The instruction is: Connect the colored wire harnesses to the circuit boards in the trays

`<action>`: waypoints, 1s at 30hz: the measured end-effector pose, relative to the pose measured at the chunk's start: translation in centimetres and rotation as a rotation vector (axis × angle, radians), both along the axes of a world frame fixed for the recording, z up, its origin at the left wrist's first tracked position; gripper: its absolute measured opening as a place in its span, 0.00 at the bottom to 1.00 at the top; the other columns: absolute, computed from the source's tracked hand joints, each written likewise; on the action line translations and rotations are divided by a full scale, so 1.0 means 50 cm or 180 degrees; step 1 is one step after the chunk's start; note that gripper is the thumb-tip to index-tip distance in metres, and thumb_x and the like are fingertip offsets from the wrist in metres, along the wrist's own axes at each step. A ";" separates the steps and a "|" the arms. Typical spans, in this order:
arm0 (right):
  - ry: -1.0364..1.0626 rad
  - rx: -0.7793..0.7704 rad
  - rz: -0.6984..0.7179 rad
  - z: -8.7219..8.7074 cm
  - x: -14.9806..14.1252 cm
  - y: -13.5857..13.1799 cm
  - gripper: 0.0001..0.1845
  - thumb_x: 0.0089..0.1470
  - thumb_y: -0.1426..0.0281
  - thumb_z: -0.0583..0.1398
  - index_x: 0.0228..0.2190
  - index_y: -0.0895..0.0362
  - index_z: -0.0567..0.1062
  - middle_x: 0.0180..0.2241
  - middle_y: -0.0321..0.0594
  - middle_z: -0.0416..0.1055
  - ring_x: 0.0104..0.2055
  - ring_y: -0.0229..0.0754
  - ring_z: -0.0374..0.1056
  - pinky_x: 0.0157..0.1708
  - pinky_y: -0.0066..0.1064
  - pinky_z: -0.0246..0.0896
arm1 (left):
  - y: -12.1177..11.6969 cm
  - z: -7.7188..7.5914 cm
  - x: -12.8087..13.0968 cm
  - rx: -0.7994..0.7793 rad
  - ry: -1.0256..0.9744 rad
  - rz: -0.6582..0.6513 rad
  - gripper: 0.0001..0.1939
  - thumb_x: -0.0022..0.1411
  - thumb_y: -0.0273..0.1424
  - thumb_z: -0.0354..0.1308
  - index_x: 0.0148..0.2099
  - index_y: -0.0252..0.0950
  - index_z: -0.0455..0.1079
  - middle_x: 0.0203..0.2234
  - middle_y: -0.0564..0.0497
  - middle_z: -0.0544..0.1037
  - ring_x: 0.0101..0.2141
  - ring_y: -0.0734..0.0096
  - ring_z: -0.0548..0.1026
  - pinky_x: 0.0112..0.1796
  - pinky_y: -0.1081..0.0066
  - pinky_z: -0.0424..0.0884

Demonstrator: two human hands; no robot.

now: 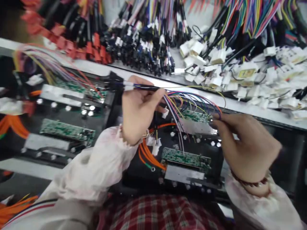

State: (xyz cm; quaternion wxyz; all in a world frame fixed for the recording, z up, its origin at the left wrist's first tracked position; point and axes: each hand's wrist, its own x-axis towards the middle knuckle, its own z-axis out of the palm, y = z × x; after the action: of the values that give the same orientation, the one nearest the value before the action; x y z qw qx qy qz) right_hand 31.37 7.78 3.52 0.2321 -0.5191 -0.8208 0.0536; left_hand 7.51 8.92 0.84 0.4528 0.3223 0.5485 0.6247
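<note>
My left hand is closed around the black-sleeved part of a wire harness, with thumb and fingers pinching where the coloured wires fan out. A black connector with a white label ends the harness on the left. To the right, my right hand pinches the ends of several coloured wires bent in an arc. Some grey and pink wires hang loose between the hands. Below them lies the upper green circuit board with a metal plate, and nearer to me a lower green circuit board.
Orange cables with a ring terminal lie left of the lower board. A similar black housing with boards and wires stands left. Along the white rail hang harnesses with red connectors, black connectors and white connectors.
</note>
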 end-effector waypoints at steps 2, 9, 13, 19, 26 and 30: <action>-0.0016 -0.0053 0.0130 -0.018 -0.009 0.009 0.04 0.60 0.72 0.63 0.39 0.56 0.77 0.35 0.36 0.80 0.35 0.37 0.75 0.35 0.27 0.67 | -0.001 0.003 -0.003 -0.0036 0.0156 0.0117 0.17 0.56 0.29 0.72 0.36 0.42 0.64 0.27 0.55 0.80 0.27 0.67 0.82 0.19 0.75 0.79; 0.0043 -0.0215 0.0179 -0.049 -0.007 0.020 0.02 0.60 0.70 0.64 0.36 0.56 0.77 0.32 0.34 0.80 0.30 0.35 0.75 0.31 0.25 0.65 | -0.007 0.006 -0.012 -0.0118 0.0337 0.0183 0.15 0.55 0.30 0.74 0.34 0.42 0.67 0.28 0.55 0.80 0.25 0.69 0.81 0.15 0.74 0.75; 0.0043 -0.0202 0.0207 -0.046 -0.007 0.018 0.02 0.61 0.70 0.63 0.36 0.56 0.77 0.31 0.34 0.80 0.29 0.34 0.75 0.29 0.26 0.64 | -0.008 0.007 -0.016 -0.0192 0.0283 0.0169 0.16 0.54 0.30 0.74 0.33 0.42 0.67 0.29 0.56 0.81 0.25 0.69 0.82 0.15 0.76 0.74; -0.0005 -0.0265 0.0215 -0.042 -0.006 0.016 0.01 0.61 0.70 0.63 0.36 0.55 0.76 0.31 0.33 0.80 0.28 0.34 0.74 0.27 0.28 0.61 | -0.011 0.014 -0.016 -0.0265 0.0359 0.0192 0.17 0.55 0.29 0.74 0.33 0.42 0.66 0.30 0.57 0.83 0.20 0.73 0.79 0.15 0.76 0.74; -0.0061 -0.0269 0.0216 -0.042 -0.006 0.019 0.01 0.61 0.69 0.64 0.36 0.54 0.76 0.31 0.33 0.79 0.27 0.35 0.72 0.24 0.31 0.57 | -0.008 0.019 -0.013 -0.0304 0.0417 0.0230 0.16 0.55 0.27 0.74 0.32 0.41 0.66 0.31 0.55 0.83 0.21 0.72 0.79 0.15 0.76 0.73; -0.0017 -0.0381 0.0330 -0.042 -0.004 0.022 0.01 0.61 0.71 0.63 0.36 0.54 0.76 0.31 0.34 0.79 0.29 0.36 0.73 0.27 0.29 0.60 | -0.007 0.017 -0.014 -0.0263 0.0379 0.0223 0.17 0.54 0.28 0.74 0.32 0.41 0.66 0.30 0.55 0.82 0.21 0.72 0.79 0.15 0.76 0.74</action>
State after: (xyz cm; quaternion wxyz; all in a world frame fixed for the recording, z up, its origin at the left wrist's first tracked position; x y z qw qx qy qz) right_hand 31.19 8.87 1.44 0.1954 -0.4889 -0.8426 0.1131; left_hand 6.83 8.57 1.71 0.4102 0.3205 0.6107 0.5967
